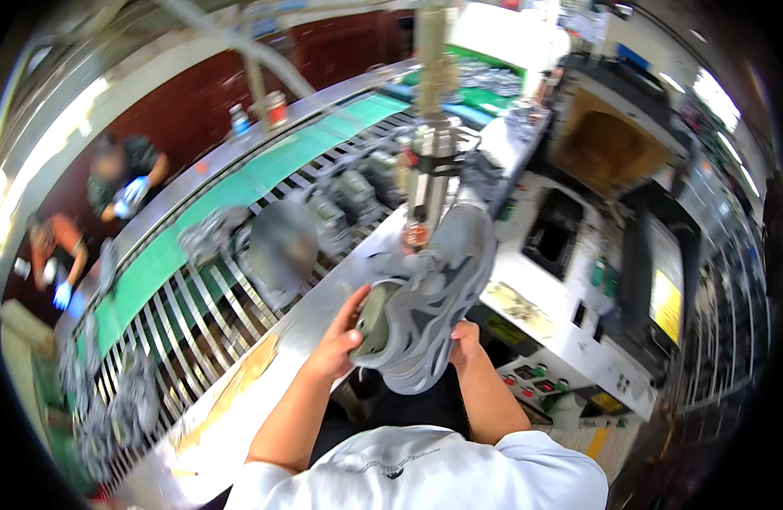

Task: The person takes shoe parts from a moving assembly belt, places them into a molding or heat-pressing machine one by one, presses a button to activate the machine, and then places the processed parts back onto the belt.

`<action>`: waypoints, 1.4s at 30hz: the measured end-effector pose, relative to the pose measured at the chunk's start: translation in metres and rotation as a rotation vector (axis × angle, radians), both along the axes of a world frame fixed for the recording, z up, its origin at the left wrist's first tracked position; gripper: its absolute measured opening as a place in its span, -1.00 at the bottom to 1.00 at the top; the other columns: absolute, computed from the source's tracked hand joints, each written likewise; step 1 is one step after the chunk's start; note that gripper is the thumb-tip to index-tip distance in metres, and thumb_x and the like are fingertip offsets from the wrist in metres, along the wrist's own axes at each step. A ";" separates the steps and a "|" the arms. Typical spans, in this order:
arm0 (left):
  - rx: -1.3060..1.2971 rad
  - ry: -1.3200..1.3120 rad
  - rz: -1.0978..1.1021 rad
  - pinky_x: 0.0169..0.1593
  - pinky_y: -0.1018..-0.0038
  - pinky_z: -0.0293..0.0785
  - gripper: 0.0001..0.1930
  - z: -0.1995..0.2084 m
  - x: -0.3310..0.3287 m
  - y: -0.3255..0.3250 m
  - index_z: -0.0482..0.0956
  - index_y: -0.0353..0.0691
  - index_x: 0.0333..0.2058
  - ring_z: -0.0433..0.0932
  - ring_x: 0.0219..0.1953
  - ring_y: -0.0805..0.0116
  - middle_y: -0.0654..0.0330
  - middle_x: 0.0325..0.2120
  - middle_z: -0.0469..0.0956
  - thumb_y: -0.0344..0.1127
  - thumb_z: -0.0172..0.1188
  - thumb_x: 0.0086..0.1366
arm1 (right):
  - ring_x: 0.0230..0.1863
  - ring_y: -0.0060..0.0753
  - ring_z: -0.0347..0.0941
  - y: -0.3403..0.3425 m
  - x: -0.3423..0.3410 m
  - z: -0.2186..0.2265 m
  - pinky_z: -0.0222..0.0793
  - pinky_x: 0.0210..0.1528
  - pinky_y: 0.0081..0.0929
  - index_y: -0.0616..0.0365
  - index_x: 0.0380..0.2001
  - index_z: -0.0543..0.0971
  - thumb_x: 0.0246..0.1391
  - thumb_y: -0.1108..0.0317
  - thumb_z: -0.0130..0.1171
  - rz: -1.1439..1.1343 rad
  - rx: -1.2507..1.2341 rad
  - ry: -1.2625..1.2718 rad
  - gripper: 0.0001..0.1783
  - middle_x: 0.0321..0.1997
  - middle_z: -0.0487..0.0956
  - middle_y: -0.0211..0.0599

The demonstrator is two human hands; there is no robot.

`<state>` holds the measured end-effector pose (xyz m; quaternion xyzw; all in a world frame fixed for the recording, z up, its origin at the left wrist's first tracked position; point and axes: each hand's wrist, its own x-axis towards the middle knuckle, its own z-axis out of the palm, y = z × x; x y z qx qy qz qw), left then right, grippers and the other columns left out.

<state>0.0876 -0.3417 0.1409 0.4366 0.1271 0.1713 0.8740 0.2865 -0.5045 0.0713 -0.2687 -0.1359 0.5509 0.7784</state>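
Observation:
A grey sneaker (434, 289) is held up in front of my body, toe pointing away and tilted so its side shows. An olive-green shoe last (375, 321) fills its collar. My left hand (334, 344) is closed on the left side, fingers and thumb against the last and collar. On the right, my right hand (466, 342) grips the edge of the sole near the heel; some of its fingers are hidden behind the shoe. Just beyond the toe stands an upright metal post fixture (431, 166).
Left of me runs a slatted metal rack (183, 319) carrying several grey shoes on lasts, with a green belt (145, 276) behind it. A machine (570, 289) with an opened dark chamber and control buttons stands at right. Two people (119, 178) work across the belt.

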 end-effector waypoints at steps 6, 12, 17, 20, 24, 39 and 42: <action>-0.077 0.074 0.339 0.16 0.24 0.36 -0.11 -0.015 -0.098 0.001 0.18 -0.31 0.20 0.44 0.06 0.12 0.02 0.05 0.39 -0.31 0.32 -0.19 | 0.09 -0.20 0.43 0.084 -0.081 -0.022 0.23 0.23 -0.18 0.27 0.15 0.34 -0.08 0.17 -0.03 0.680 -0.145 0.031 -0.32 0.07 0.50 -0.15; -0.262 0.091 0.849 0.18 0.24 0.35 -0.24 -0.089 -0.198 0.043 0.30 -0.34 0.14 0.43 0.05 0.00 -0.04 0.02 0.44 -0.21 0.07 -0.14 | 0.14 -0.42 0.32 0.137 -0.127 -0.011 0.18 0.17 -0.42 0.14 0.23 0.27 0.19 0.02 0.03 0.911 -0.135 -0.551 -0.36 0.18 0.38 -0.28; -0.148 0.308 0.824 -0.03 0.26 0.50 -0.52 -0.116 -0.240 0.182 0.44 -0.29 -0.04 0.55 -0.15 0.10 0.03 -0.15 0.54 -0.33 0.05 -0.02 | 0.14 -0.44 0.33 0.125 -0.091 -0.046 0.19 0.20 -0.49 0.21 0.18 0.32 0.19 0.26 0.09 0.901 -0.136 -0.553 -0.48 0.09 0.45 -0.22; 0.147 0.407 0.889 -0.08 0.28 0.51 -0.48 -0.109 -0.235 0.244 0.38 -0.32 -0.02 0.54 -0.22 0.13 0.08 -0.23 0.52 -0.47 0.05 -0.07 | -0.03 -0.52 0.40 0.091 -0.050 -0.058 0.30 0.06 -0.54 0.20 0.12 0.38 0.14 0.32 0.14 0.650 -0.313 -0.561 -0.51 -0.06 0.51 -0.29; 0.223 0.666 1.051 -0.29 0.33 0.46 -0.48 -0.146 -0.213 0.286 0.37 -0.26 -0.04 0.47 -0.38 0.24 0.17 -0.36 0.45 -0.56 0.10 -0.09 | -0.22 -0.45 0.47 0.028 -0.004 -0.083 0.40 -0.14 -0.47 0.18 -0.05 0.50 0.09 0.40 0.16 0.304 -0.688 -0.644 -0.68 -0.22 0.57 -0.30; 0.689 1.149 1.019 0.03 0.31 0.38 -0.06 -0.147 -0.128 0.333 0.07 -0.20 0.30 0.43 -0.01 0.11 -0.03 0.05 0.37 -0.39 0.27 -0.14 | -0.52 -0.20 0.50 0.083 -0.005 -0.140 0.37 -0.49 -0.27 0.05 -0.61 0.53 -0.23 0.31 0.26 -0.345 -0.987 -1.681 -0.89 -0.63 0.53 -0.35; 1.038 1.206 1.030 0.18 0.21 0.24 -0.13 -0.159 -0.149 0.380 0.15 -0.26 0.26 0.32 0.13 -0.07 -0.20 0.13 0.27 -0.22 0.31 -0.05 | -0.54 -0.19 0.48 0.093 -0.002 -0.150 0.35 -0.53 -0.23 0.04 -0.68 0.49 -0.30 0.29 0.27 -0.413 -0.967 -1.712 -0.85 -0.66 0.50 -0.37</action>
